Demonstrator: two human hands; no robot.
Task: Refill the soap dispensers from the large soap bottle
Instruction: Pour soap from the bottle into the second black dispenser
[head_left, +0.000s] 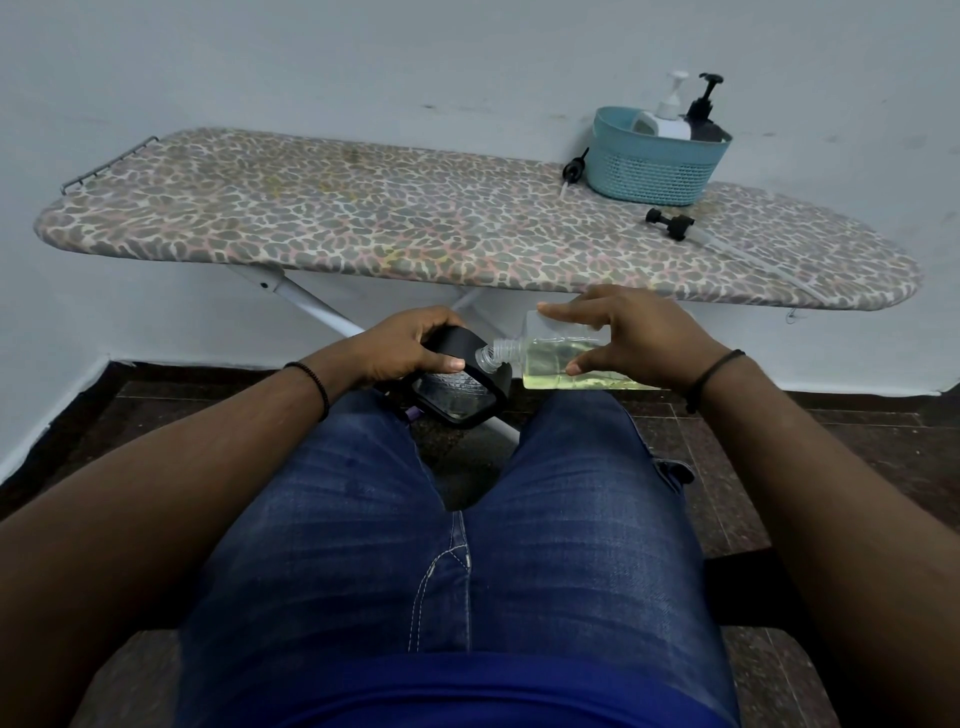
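Over my lap, my right hand (641, 332) holds a clear soap bottle (545, 364) lying on its side, about half full of pale yellow liquid. Its open threaded neck points left and meets the top of a black square dispenser (460, 397) with a see-through face. My left hand (408, 348) grips that dispenser around its upper part, tilted toward the bottle. A little liquid shows at the dispenser's bottom. Both caps are off.
An ironing board (363, 218) with a spotted cover stands in front of me against the wall. At its right end a teal basket (654, 166) holds a white pump bottle (667, 122) and a black pump bottle (704, 117). Two loose black pump heads (670, 223) (575, 169) lie beside it.
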